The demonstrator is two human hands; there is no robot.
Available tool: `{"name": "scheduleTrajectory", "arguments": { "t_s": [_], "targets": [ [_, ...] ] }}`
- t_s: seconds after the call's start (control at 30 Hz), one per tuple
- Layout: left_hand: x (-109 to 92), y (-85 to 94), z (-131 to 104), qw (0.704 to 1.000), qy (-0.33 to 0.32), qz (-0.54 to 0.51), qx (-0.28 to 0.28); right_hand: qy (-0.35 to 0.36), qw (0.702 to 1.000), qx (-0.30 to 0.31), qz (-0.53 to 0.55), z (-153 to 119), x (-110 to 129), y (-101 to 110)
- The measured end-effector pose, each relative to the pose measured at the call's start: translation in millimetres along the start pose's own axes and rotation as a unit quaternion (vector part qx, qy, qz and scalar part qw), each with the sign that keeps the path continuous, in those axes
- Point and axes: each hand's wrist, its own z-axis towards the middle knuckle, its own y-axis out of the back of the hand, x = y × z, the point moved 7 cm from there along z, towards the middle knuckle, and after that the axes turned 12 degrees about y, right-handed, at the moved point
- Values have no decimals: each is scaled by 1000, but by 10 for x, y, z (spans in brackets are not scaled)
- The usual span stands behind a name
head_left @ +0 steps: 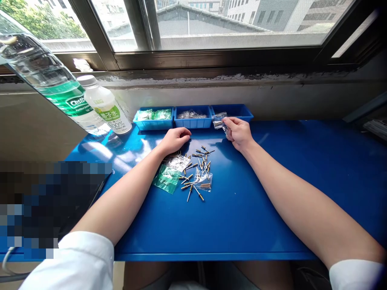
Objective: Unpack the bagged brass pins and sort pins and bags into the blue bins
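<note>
My right hand (239,132) pinches a small clear plastic bag (219,121) with thin metal pieces inside, held up in front of the right blue bin (238,110). My left hand (176,141) rests on the table near the bins, fingers curled in, with nothing showing in them. Below it lie a clear bag (178,162) and a green bag (167,179), partly overlapping. Loose rivets (198,195) with brass-coloured bodies and silver stems are scattered beside them. Another small clear bag (208,180), holding copper-coloured pieces, lies among the rivets.
At the back stand a left bin (155,124) of green packets and a middle bin (193,122) of clear packets. A large water bottle (60,86) and a smaller white bottle (105,105) stand back left on the blue table (217,229). A window (211,24) lies behind.
</note>
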Motion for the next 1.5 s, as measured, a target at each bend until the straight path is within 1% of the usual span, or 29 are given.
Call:
{"name": "scheduleTrajectory", "arguments": {
  "t_s": [0.17,0.23,0.37,0.5,0.63,0.7,0.9,0.97,1.07,1.13,1.23,1.33,1.43,1.5],
  "targets": [
    [-13,8,-5,1000,-1,1,-4,-1,989,-144,25,67,-12,216],
    [-18,9,-7,1000,-1,4,-3,-6,984,-174,35,85,-24,274],
    [-24,13,-7,1000,-2,6,-3,-10,980,-196,44,115,-47,344],
    [-16,11,-1,1000,-4,2,-4,-2,981,-194,14,151,-38,411],
    [-6,7,5,1000,-6,0,-5,37,987,-147,-59,181,68,425],
    [-4,4,6,1000,-6,0,-5,45,987,-131,-87,174,111,421],
    [-6,4,0,1000,-7,-1,-5,8,990,-133,-56,150,66,418],
    [-10,3,-3,1000,-8,-1,-4,-1,989,-133,-64,142,63,421],
    [-17,4,-6,1000,-8,-1,-4,10,992,-106,-67,130,113,376],
    [-22,5,-6,1000,-7,0,-3,36,994,-88,-51,126,165,328],
    [-30,6,-7,1000,-8,4,-4,105,991,-77,-41,144,242,287],
    [-31,5,-7,1000,-7,7,-3,170,977,-83,-94,193,266,314],
    [-31,6,-8,1000,-5,8,-2,205,960,-102,-160,256,248,409],
    [-31,8,-9,1000,-4,7,-2,228,949,-92,-197,296,244,460]
  ]
}}
